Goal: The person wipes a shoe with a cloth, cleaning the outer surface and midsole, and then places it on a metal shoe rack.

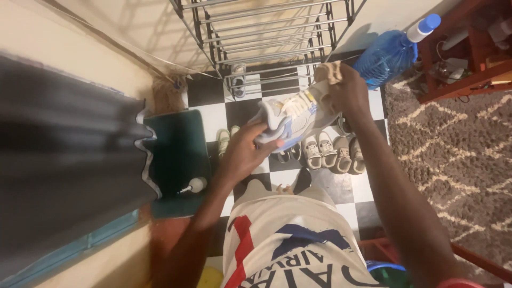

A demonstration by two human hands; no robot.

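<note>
Grey-and-white mesh with blue and yellow trim, that's the sneaker [296, 114] being held up over the checkered floor [208, 114]. The left hand [248, 152] is wrapped round the toe end, fingers closed on it, and the right hand [346, 88] is pressing a tan cloth [329, 70] against the heel end, clamped on both cloth and shoe. So the shoe's in mid-air between both hands, right above the row of other shoes [333, 152] lined up on the tiles.

Progress-wise, I'd guess the wiping is somewhere in the middle: the cloth is at the heel, and I honestly can't tell how clean the rest is because the shot's a bit blurry. The metal shoe rack [272, 32] behind looks bare on the rungs I can see, with one small pair [238, 80] under it, so plenty of pairs sit on the floor unshelved.

The sneaker itself looks chunky, pale upper, blue along the sole edge. A blue water bottle [389, 53] lies off to the right near the patterned rug [458, 149].
</note>
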